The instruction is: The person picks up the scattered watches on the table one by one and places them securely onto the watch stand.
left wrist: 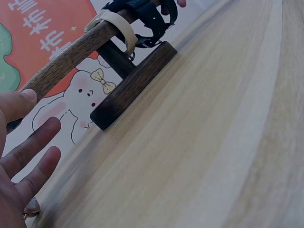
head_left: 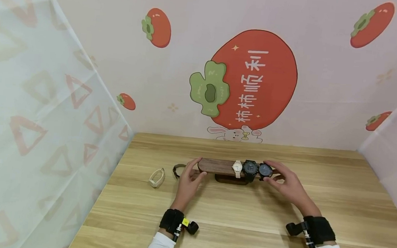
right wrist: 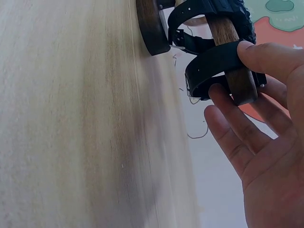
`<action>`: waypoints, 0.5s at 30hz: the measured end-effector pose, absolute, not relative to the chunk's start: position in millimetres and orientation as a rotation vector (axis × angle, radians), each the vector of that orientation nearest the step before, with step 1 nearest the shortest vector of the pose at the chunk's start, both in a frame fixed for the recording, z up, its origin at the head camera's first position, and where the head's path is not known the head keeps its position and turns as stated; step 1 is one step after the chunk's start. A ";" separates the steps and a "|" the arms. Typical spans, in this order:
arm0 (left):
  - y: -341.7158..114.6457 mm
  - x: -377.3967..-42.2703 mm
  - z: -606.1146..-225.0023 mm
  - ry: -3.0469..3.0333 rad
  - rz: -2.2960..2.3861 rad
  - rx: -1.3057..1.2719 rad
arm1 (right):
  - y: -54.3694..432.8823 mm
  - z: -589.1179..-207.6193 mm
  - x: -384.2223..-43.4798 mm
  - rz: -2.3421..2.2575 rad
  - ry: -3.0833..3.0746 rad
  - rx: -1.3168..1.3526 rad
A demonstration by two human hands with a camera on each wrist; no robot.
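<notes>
A dark wooden watch stand (head_left: 216,166) stands on the table, its bar raised above a rounded base (left wrist: 137,85). My left hand (head_left: 187,186) holds the bar's left end, thumb on the near side; in the left wrist view two fingers extend free below. Three watches circle the bar's right half: a cream watch (head_left: 237,167), a chunky black watch (head_left: 250,168), and a black watch with a dark round dial (head_left: 265,170) at the end. My right hand (head_left: 287,184) pinches this last one, its thumb on the strap (right wrist: 213,64) and fingers beneath and behind.
Left of the stand, a cream-and-gold watch (head_left: 156,179) lies on the wooden table (head_left: 238,231). A dark-strapped watch (head_left: 175,167) lies just left of my left hand, partly hidden by it. A persimmon-printed backdrop (head_left: 174,77) rises behind the table's far edge.
</notes>
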State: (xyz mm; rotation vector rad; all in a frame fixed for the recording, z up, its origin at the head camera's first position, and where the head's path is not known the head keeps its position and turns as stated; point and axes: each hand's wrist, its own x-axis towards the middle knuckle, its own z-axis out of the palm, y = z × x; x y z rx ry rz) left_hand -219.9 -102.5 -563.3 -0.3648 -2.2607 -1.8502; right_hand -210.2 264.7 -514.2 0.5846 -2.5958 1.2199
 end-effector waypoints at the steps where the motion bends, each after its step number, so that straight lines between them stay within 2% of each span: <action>1: -102.5 -220.1 -563.9 -2.259 -1.850 -0.365 | 264.6 -514.4 -210.4 1.217 -2.597 0.584; 15: -102.5 -219.7 -562.7 -2.260 -1.832 -0.377 | 264.4 -516.3 -211.6 1.217 -2.592 0.609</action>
